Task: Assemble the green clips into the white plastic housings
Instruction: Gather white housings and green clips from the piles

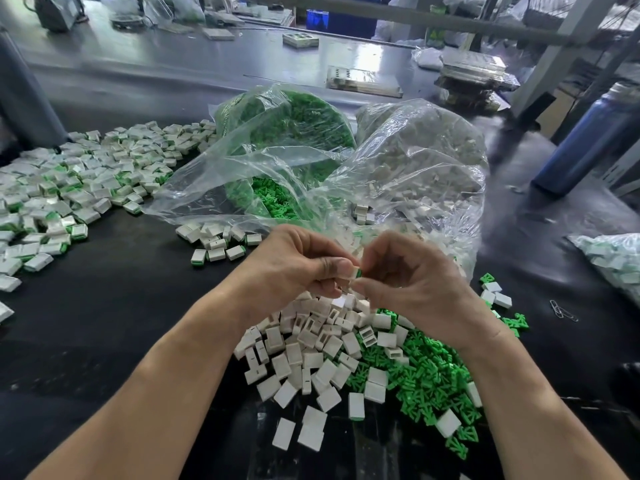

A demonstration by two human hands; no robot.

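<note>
My left hand (298, 263) pinches a small white housing (351, 273) between thumb and fingers. My right hand (408, 275) meets it from the right and pinches a green clip (358, 272) at the housing's end. Both hands hover above a heap of loose white housings (311, 355) on the black table. A spread of loose green clips (426, 375) lies to the right of that heap, under my right wrist.
A large pile of assembled white-and-green pieces (69, 188) covers the left of the table. Clear bags of green clips (287, 133) and white housings (415, 161) stand behind my hands. A blue bottle (585, 133) stands at the right, near another bag (613, 258).
</note>
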